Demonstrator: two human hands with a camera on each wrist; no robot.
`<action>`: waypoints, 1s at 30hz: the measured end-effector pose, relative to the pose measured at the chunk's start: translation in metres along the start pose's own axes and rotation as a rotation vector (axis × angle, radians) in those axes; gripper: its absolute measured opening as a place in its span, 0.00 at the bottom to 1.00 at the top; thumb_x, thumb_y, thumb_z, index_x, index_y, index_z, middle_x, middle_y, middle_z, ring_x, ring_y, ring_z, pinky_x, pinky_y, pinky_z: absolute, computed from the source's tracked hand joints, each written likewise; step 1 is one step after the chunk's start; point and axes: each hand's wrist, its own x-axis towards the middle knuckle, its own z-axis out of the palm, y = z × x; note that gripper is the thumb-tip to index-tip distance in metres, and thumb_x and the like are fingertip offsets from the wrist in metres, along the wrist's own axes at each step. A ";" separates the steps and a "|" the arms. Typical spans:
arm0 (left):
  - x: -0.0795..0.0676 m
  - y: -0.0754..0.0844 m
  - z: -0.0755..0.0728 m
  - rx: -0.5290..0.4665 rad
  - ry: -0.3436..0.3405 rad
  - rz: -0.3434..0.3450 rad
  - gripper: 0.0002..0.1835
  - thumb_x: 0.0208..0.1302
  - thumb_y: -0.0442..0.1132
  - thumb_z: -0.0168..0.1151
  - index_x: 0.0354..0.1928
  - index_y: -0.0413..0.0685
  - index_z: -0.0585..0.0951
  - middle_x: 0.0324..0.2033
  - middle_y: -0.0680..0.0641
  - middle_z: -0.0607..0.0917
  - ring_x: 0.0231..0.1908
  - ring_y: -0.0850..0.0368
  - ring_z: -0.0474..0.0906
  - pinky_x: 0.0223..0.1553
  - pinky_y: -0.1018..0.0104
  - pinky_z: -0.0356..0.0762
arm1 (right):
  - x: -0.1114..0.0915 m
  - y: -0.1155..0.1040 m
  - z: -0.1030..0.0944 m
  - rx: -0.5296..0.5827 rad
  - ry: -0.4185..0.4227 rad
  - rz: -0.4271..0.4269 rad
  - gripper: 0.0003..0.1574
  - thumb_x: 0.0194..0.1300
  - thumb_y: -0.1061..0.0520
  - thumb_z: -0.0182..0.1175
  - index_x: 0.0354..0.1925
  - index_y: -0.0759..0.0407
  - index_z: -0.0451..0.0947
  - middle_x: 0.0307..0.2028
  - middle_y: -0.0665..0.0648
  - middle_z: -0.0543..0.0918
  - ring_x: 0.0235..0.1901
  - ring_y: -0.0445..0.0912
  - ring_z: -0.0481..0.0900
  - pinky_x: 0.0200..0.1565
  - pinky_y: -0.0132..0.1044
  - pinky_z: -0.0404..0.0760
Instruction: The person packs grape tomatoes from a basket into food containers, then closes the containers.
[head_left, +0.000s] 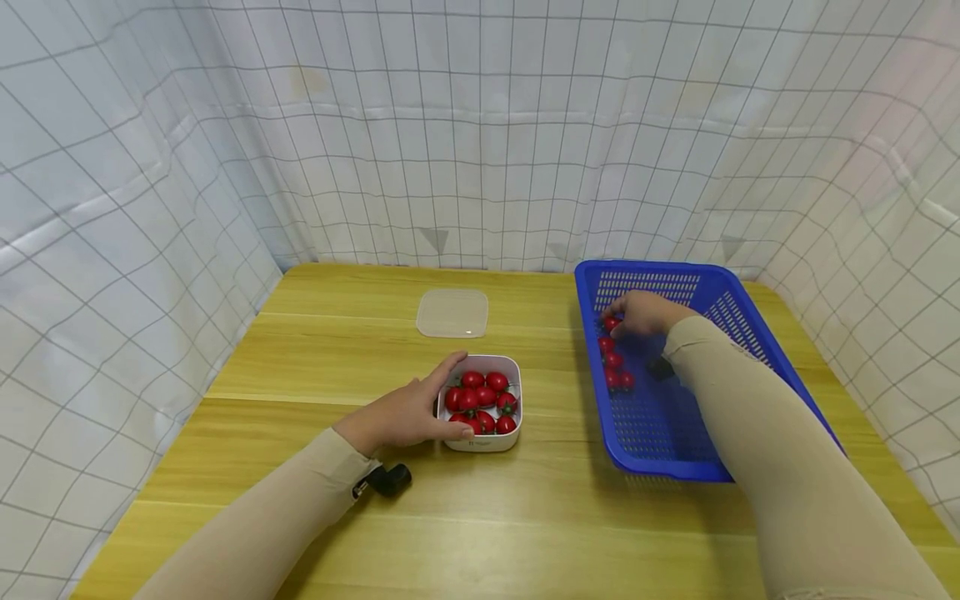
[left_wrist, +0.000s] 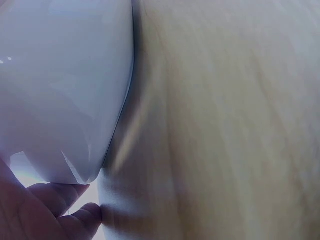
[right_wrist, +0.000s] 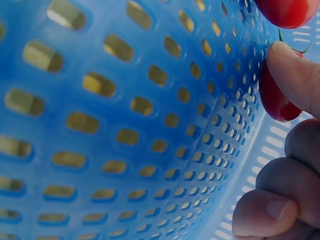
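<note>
The left hand (head_left: 408,411) is spread around the left side of a white container (head_left: 480,445), its thumb over the near-left part of the rim and its index finger at the far-left corner; the left wrist view shows fingertips touching the smooth outer wall. The right hand (head_left: 645,314) reaches down into a blue basket (head_left: 667,469) on the right, thumb and fingers pinching a cherry tomato (right_wrist: 274,97) near the far-left corner; in the right wrist view the thumb presses on its red skin, a green stem shows beside the thumb tip, and the other fingers are curled. More loose tomatoes (head_left: 612,359) lie on the basket floor along the left wall, nearer than the pinched one. The white container, in the middle of the table (head_left: 315,342), holds a batch of red tomatoes (head_left: 486,396), some with green stems, lying close together. Beyond it, a little to the left, a translucent lid (head_left: 452,313) lies flat on the wood. Beige sleeves (head_left: 262,517) cover both forearms, and a black device (head_left: 390,481) sits at the left wrist. A white curtain (head_left: 480,167) with a dark grid surrounds the far, left and right sides.
</note>
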 end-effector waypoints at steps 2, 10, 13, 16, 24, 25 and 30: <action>0.000 0.000 0.000 0.000 0.000 -0.001 0.63 0.58 0.62 0.77 0.86 0.63 0.45 0.77 0.44 0.67 0.74 0.40 0.67 0.73 0.38 0.67 | 0.000 0.000 0.000 0.005 0.000 0.003 0.26 0.68 0.58 0.69 0.64 0.61 0.83 0.55 0.64 0.88 0.55 0.58 0.85 0.65 0.60 0.77; 0.000 -0.001 0.000 0.000 0.000 0.013 0.63 0.59 0.62 0.76 0.86 0.61 0.45 0.77 0.44 0.68 0.74 0.43 0.68 0.73 0.40 0.68 | 0.001 0.001 0.001 0.017 -0.011 0.019 0.26 0.68 0.58 0.69 0.63 0.60 0.83 0.52 0.62 0.89 0.55 0.58 0.85 0.66 0.62 0.76; -0.001 -0.001 0.000 0.002 0.001 0.007 0.63 0.58 0.62 0.76 0.86 0.62 0.45 0.77 0.45 0.68 0.73 0.42 0.68 0.72 0.40 0.69 | 0.001 0.001 0.001 0.025 -0.020 0.034 0.26 0.68 0.58 0.70 0.63 0.60 0.84 0.53 0.62 0.89 0.55 0.58 0.85 0.66 0.63 0.76; -0.001 0.000 0.000 0.010 0.005 -0.004 0.63 0.58 0.63 0.76 0.86 0.64 0.45 0.77 0.45 0.68 0.73 0.39 0.68 0.71 0.38 0.69 | 0.001 0.001 0.000 0.032 -0.030 0.040 0.26 0.67 0.57 0.70 0.62 0.60 0.84 0.53 0.62 0.89 0.56 0.59 0.85 0.66 0.64 0.76; -0.002 0.003 0.000 0.042 0.013 -0.023 0.63 0.57 0.64 0.76 0.86 0.66 0.46 0.78 0.45 0.67 0.73 0.33 0.66 0.71 0.34 0.68 | -0.004 0.003 -0.005 0.003 -0.022 0.008 0.26 0.67 0.55 0.70 0.61 0.60 0.84 0.56 0.64 0.88 0.59 0.62 0.84 0.65 0.64 0.76; -0.002 0.003 0.000 0.041 0.012 -0.026 0.63 0.57 0.65 0.76 0.86 0.66 0.46 0.78 0.45 0.67 0.73 0.32 0.66 0.71 0.34 0.68 | -0.005 0.003 -0.006 0.000 -0.022 0.005 0.26 0.67 0.55 0.71 0.61 0.60 0.84 0.57 0.65 0.87 0.59 0.63 0.84 0.65 0.64 0.76; -0.002 0.001 0.000 0.040 0.006 -0.027 0.63 0.58 0.65 0.76 0.86 0.65 0.45 0.77 0.43 0.67 0.72 0.33 0.68 0.70 0.36 0.70 | -0.009 0.002 -0.008 0.011 -0.025 -0.002 0.25 0.67 0.54 0.71 0.61 0.60 0.85 0.56 0.65 0.88 0.60 0.63 0.83 0.67 0.64 0.75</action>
